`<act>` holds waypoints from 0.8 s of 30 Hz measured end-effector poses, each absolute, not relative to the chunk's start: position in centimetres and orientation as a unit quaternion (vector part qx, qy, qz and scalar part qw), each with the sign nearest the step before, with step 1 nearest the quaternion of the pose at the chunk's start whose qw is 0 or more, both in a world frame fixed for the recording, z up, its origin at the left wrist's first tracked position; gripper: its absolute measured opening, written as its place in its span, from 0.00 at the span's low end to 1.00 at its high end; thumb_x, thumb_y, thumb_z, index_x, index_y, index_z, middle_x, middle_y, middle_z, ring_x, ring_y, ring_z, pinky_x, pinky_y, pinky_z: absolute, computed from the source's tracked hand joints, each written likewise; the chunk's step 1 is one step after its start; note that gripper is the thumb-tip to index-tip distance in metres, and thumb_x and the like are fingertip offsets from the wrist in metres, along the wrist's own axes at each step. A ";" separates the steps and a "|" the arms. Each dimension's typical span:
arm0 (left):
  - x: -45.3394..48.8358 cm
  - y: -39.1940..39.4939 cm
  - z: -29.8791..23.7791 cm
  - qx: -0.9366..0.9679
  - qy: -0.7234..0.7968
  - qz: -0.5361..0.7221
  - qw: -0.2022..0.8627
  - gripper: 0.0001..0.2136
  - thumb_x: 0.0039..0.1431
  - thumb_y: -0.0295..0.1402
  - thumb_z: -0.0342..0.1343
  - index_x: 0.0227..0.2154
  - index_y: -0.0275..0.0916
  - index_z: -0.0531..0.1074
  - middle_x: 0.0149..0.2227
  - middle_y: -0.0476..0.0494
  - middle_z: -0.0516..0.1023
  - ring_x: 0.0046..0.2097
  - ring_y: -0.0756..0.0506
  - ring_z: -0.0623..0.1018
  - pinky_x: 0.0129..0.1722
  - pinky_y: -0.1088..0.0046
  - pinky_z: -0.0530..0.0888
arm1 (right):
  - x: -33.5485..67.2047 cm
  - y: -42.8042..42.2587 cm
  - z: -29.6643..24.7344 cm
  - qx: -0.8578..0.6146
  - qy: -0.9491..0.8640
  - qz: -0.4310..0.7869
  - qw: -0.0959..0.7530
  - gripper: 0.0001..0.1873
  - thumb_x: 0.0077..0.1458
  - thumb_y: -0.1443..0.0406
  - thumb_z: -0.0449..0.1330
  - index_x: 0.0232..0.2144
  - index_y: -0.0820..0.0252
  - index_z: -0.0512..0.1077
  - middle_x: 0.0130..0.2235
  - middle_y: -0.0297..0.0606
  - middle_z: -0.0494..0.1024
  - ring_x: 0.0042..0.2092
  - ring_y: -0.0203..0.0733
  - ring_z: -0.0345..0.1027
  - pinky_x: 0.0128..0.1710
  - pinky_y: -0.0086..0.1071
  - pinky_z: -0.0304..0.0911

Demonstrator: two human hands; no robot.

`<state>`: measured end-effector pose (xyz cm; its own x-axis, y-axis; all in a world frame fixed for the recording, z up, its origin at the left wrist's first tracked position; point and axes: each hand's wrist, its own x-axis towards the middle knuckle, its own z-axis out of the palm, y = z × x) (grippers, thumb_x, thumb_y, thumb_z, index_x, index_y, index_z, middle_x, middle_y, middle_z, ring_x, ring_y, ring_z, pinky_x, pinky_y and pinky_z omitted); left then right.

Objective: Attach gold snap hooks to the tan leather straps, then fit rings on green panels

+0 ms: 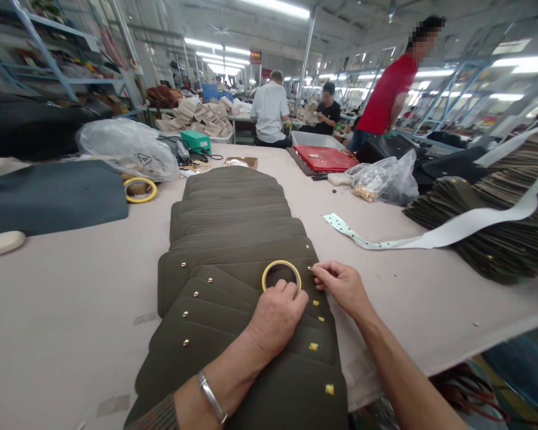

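Dark olive panels lie overlapped in a long row down the table in front of me. Small gold studs show along their left side. My left hand is closed on a roll of yellow tape, resting over the panels. At the panels' right edge, my right hand pinches a small bit of yellow tape by a gold stud. Several yellow tape pieces sit on the panels nearer to me, in a line below that hand.
Another yellow tape roll lies at the left by a dark sheet. To the right are a white strip, stacked dark panels and a clear bag. A red tray stands farther back. People are beyond the table.
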<state>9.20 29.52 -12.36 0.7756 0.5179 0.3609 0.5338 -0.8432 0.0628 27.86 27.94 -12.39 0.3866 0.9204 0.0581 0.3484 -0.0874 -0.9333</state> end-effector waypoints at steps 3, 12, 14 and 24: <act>9.3 29.6 -12.4 -0.944 -0.282 -0.170 0.022 0.03 0.62 0.27 0.52 0.32 0.39 0.68 0.34 0.45 0.73 0.36 0.42 0.72 0.33 0.66 0.74 | 27.6 28.2 -12.4 -0.689 -0.505 0.256 0.452 0.16 0.50 0.53 0.60 0.28 0.61 0.77 0.22 0.36 0.76 0.24 0.38 0.70 0.25 0.30 0.68; 9.2 29.6 -12.8 -0.945 -0.285 -0.161 0.013 0.04 0.64 0.29 0.50 0.32 0.40 0.67 0.35 0.46 0.72 0.37 0.42 0.71 0.34 0.66 0.74 | 27.1 29.3 -12.7 -0.701 -0.579 0.134 0.395 0.09 0.51 0.60 0.58 0.29 0.57 0.75 0.26 0.35 0.79 0.27 0.40 0.71 0.31 0.32 0.65; 9.2 29.6 -12.8 -0.943 -0.289 -0.163 0.014 0.04 0.64 0.29 0.50 0.32 0.40 0.66 0.35 0.46 0.72 0.37 0.42 0.71 0.34 0.66 0.74 | 27.4 29.3 -13.0 -0.702 -0.580 0.121 0.396 0.10 0.52 0.59 0.58 0.36 0.58 0.73 0.25 0.33 0.78 0.26 0.41 0.72 0.30 0.33 0.65; 9.3 29.6 -13.0 -0.936 -0.304 -0.176 0.021 0.04 0.63 0.27 0.50 0.31 0.40 0.67 0.32 0.45 0.71 0.36 0.42 0.71 0.31 0.67 0.72 | 28.5 27.4 -13.6 -0.640 -0.668 0.076 0.372 0.11 0.59 0.60 0.53 0.35 0.57 0.74 0.38 0.41 0.79 0.39 0.43 0.73 0.44 0.36 0.67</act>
